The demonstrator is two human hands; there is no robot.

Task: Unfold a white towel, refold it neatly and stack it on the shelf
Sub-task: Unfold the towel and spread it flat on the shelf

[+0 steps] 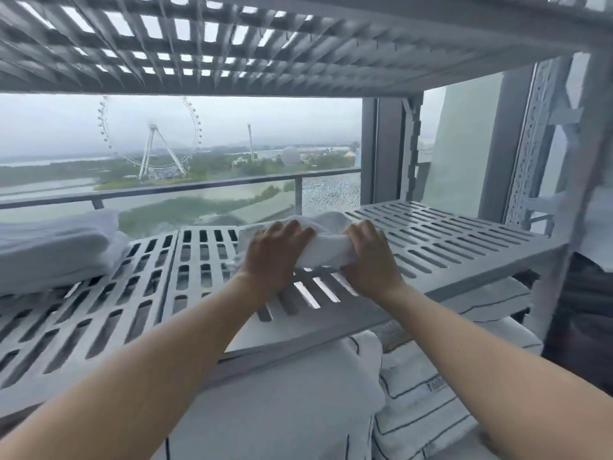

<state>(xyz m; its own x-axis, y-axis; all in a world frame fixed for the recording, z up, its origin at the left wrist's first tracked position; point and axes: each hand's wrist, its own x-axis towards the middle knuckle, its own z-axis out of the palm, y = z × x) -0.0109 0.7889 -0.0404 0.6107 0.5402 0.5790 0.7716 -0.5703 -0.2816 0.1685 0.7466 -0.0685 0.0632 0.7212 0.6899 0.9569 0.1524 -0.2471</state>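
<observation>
A folded white towel [326, 250] lies on the grey slotted shelf [447, 240], near its middle. My left hand [273, 254] grips the towel's left end, fingers curled over its top. My right hand [370, 255] grips the right end in the same way. Both forearms reach up from the bottom of the view. The towel's far part shows behind my fingers; its ends are hidden under my hands.
A stack of folded white towels [56, 247] sits at the shelf's left end. More white towels with dark stripes [424, 393] fill the shelf below. Another slotted shelf [232, 41] hangs close overhead. A grey upright post [544, 154] stands right; a window lies behind.
</observation>
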